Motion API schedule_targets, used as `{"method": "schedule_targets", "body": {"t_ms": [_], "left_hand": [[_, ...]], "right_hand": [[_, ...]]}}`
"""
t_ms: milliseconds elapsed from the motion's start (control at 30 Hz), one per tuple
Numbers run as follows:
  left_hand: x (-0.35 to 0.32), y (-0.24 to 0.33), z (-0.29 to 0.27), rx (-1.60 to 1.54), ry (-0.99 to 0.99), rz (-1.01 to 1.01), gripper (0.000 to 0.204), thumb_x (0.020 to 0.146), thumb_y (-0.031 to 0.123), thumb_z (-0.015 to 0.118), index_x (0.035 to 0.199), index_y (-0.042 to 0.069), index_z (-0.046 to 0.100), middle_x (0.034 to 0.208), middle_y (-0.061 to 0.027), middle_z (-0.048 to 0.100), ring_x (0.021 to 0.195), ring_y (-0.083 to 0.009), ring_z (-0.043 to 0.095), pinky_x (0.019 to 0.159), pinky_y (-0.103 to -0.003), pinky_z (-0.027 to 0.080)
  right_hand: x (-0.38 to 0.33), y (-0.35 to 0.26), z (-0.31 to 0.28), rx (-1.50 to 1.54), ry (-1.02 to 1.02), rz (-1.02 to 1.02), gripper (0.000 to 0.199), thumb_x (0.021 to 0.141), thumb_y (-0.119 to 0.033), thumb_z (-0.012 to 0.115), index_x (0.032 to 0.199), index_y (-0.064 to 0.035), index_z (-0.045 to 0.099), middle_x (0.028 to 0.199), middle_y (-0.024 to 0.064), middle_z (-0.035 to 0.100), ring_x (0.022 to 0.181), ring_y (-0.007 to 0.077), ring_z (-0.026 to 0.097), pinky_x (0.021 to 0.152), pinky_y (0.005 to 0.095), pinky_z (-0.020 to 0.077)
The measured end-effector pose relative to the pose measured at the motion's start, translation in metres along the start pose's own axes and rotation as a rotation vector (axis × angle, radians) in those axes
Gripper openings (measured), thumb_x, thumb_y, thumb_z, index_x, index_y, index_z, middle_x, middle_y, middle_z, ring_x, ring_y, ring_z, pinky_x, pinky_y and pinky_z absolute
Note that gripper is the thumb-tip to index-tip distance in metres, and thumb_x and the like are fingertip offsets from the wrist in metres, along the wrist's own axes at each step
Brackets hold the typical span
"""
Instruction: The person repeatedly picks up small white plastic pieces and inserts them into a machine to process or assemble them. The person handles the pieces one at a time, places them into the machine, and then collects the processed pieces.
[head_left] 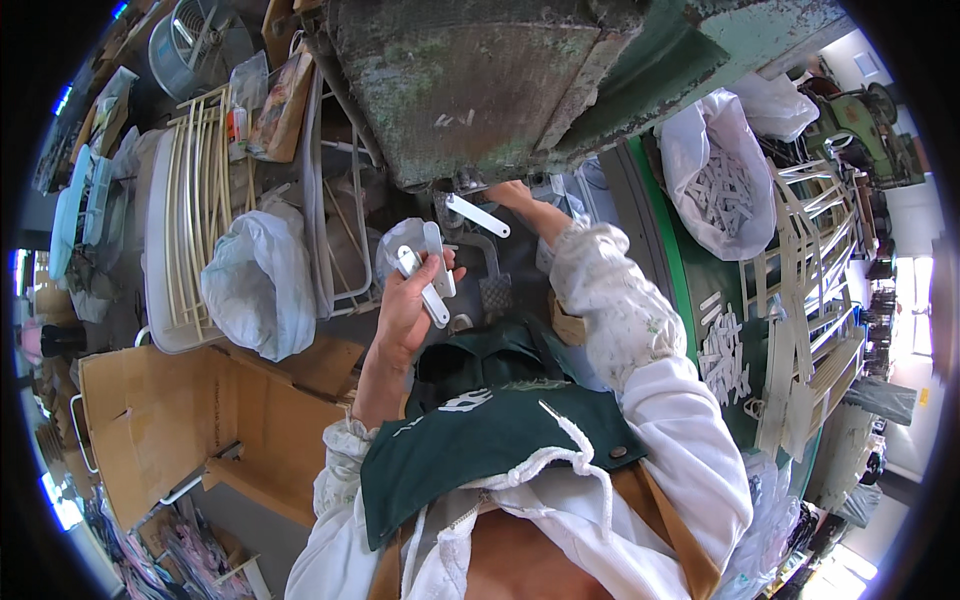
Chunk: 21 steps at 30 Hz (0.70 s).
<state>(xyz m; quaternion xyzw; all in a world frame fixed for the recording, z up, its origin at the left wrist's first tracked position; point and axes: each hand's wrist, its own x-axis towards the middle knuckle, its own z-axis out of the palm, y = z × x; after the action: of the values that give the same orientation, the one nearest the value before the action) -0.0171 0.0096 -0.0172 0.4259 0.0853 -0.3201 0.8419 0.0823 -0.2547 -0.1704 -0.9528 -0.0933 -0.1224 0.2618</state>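
Note:
My left hand [405, 295] is closed around a few flat white strips [432, 302] with rounded ends and holes in them. They fan out from between thumb and fingers, in front of my dark green apron [500, 430]. Another white strip [478, 215] sticks out at a slant from the lower edge of a worn green machine [470, 90]. My right hand [515, 197] reaches to the machine's underside, just above and right of that strip. Its fingertips are hidden by the machine, so their grip does not show.
On the right, a white sack [715, 175] full of white strips stands on a green-edged surface, with a loose pile of strips [725, 355] nearer me. A plastic-lined container [262, 285] and a large cardboard box [165, 420] are on the left. Below the machine is a foot pedal [495, 293].

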Motion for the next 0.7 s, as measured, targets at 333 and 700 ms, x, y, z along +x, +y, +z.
{"method": "schedule_targets", "body": {"t_ms": [333,700], "left_hand": [[0.010,0.004,-0.004,0.032,0.067,0.010,0.022,0.091,0.014,0.057,0.110,0.004,0.058,0.104,-0.0061,0.064,0.088,-0.0118,0.057,0.072,-0.027,0.045],[0.013,-0.004,-0.001,0.028,0.066,0.028,0.023,0.090,0.013,0.058,0.111,0.003,0.059,0.107,-0.0061,0.064,0.087,-0.0113,0.057,0.071,-0.026,0.046]], "right_hand": [[-0.006,-0.139,-0.125,0.940,-0.026,0.345,0.020,0.074,-0.005,0.071,0.092,0.0018,0.067,0.093,0.0070,0.067,0.080,0.0141,0.061,0.071,0.0290,0.0499],[-0.002,-0.141,-0.111,1.019,-0.007,0.440,0.014,0.074,-0.009,0.075,0.082,0.0020,0.070,0.079,0.0033,0.069,0.071,0.0090,0.060,0.064,0.0250,0.0493]]}}
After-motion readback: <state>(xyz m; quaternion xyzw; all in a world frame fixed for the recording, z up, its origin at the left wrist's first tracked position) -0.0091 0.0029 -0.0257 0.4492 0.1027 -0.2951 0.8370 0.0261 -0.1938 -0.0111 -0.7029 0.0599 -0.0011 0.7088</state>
